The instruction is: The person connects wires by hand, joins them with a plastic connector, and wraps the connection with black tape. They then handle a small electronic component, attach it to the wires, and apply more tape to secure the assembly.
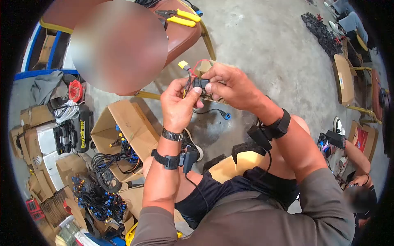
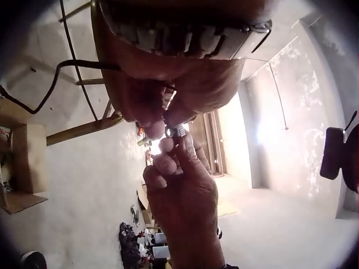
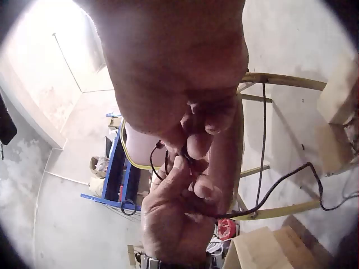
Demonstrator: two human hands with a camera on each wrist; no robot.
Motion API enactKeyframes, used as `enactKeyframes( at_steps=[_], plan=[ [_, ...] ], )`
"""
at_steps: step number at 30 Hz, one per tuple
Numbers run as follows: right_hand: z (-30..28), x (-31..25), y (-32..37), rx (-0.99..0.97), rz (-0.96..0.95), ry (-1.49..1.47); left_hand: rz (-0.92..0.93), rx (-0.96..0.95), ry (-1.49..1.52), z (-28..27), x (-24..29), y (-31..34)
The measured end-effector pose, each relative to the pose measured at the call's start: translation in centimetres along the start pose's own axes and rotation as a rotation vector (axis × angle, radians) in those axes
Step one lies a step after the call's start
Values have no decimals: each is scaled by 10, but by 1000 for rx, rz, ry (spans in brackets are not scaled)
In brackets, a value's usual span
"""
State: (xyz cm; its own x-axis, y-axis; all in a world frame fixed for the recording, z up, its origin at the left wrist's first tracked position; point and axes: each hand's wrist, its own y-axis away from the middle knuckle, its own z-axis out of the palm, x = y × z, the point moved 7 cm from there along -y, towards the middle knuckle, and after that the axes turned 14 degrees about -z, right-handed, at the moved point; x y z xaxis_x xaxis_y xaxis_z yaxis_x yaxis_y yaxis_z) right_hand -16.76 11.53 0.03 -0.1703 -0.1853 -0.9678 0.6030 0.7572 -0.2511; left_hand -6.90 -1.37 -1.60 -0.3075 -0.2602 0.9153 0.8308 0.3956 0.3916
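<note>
In the head view, both hands meet in front of the body at a small black cable connector (image 1: 201, 83). The left hand (image 1: 177, 104) pinches its left side between thumb and fingers. At its right end, the right hand (image 1: 234, 87) grips with thumb and forefinger. A yellow plug (image 1: 184, 65) sticks up above the left fingers, and a thin red wire (image 1: 202, 61) arches beside it toward the right hand. Below the hands hangs a black cable with a blue-ringed end (image 1: 225, 115). The left wrist view shows the connector's ridged part (image 2: 178, 132) at the fingertips; the fingers hide most of it.
Yellow-handled pliers (image 1: 180, 17) lie on a brown chair seat (image 1: 186, 39) ahead. On the left, a cardboard box (image 1: 119, 119) holds cables, with a heap of blue-tipped cables (image 1: 98, 201) nearer. Another person's arm (image 1: 356, 158) shows at right.
</note>
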Motion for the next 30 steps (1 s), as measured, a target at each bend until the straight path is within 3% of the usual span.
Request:
enactKeyframes(
  at_steps=[3,8,16,22,30],
  plan=[
    [-2,12,1,-10,45,-16,-13,-22,-77,-1,-4,-8],
    [-9,16,-10,-28,27,40,40,-42,58,3,-1,-17],
    [-16,42,-37,-48,63,116,18,106,31,-2,-4,-47],
    [-15,63,-46,-8,221,-80,-29,153,-11,-10,-11,-60],
    [-2,60,-41,35,247,-136,-10,189,55,-19,-18,-42]
  ],
)
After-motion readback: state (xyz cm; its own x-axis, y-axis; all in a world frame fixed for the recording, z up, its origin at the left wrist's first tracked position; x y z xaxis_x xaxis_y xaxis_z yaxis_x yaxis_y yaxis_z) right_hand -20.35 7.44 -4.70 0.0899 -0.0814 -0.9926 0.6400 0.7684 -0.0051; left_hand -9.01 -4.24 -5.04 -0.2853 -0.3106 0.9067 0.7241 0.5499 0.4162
